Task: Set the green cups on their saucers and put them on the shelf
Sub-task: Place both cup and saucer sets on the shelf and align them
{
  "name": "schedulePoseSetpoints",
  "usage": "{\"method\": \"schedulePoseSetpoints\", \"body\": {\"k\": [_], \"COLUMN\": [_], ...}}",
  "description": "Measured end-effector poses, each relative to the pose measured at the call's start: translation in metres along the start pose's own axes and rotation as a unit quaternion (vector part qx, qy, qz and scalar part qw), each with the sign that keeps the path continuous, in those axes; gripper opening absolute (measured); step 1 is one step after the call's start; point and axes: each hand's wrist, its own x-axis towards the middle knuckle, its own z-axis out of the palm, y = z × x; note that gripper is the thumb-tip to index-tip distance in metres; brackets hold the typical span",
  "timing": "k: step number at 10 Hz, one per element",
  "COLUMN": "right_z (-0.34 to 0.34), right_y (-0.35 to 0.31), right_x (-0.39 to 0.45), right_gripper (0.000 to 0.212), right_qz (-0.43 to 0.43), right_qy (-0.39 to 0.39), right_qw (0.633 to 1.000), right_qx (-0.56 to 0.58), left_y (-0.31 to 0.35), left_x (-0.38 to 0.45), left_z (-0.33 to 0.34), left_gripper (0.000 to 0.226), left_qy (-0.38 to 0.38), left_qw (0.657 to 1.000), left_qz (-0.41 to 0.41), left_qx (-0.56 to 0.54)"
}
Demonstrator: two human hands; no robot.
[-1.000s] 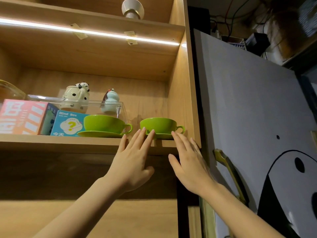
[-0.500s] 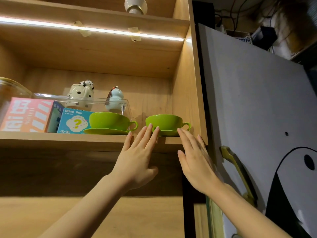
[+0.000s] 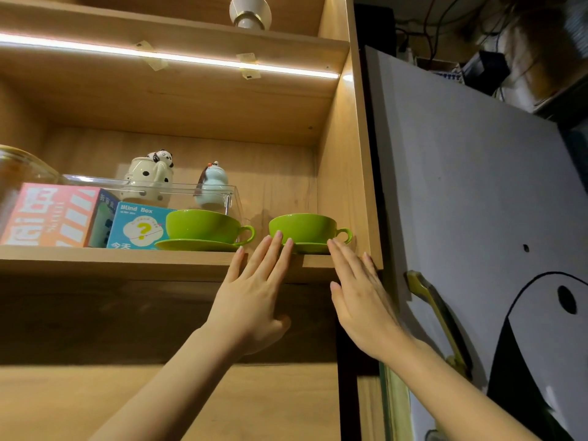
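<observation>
Two green cups [image 3: 203,225] [image 3: 302,227] on saucers [image 3: 197,245] [image 3: 310,248] near the shelf's [image 3: 111,261] front right corner; left hand [image 3: 251,300] and right hand [image 3: 362,297] spread flat, fingertips meeting the right saucer.

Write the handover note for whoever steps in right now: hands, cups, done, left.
Left hand: open, flat, fingertips at the right saucer's rim.
Right hand: open, fingertips by the right cup's handle.
Left cup sits on its saucer, on the shelf by the blue box.
Right cup on its saucer at the shelf's front edge.
Done: both sets shelved.
Left: perhaps nudge the right set further in, then withdraw.
</observation>
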Motion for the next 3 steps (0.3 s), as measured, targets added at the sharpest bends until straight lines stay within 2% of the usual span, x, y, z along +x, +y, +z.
{"method": "schedulePoseSetpoints", "body": {"k": [1, 2, 3], "right_z": [-0.008, -0.026, -0.054], "right_y": [0.001, -0.003, -0.013], "right_x": [-0.001, 0.0, 0.005], "right_gripper": [0.06, 0.062, 0.063], "right_qz": [0.0, 0.017, 0.074], "right_qy": [-0.039, -0.099, -0.146], "right_qw": [0.999, 0.994, 0.985], "right_qx": [-0.02, -0.038, 0.054], "left_y": [0.002, 0.004, 0.003], "left_x": [0.0, 0.005, 0.004], "left_z": [-0.011, -0.032, -0.061], "left_gripper": [0.1, 0.094, 0.087], "left_qy": [-0.042, -0.109, -0.157], "left_qw": [0.999, 0.992, 0.972], "left_qz": [-0.006, -0.022, -0.063], "left_qx": [-0.003, -0.057, -0.164]}}
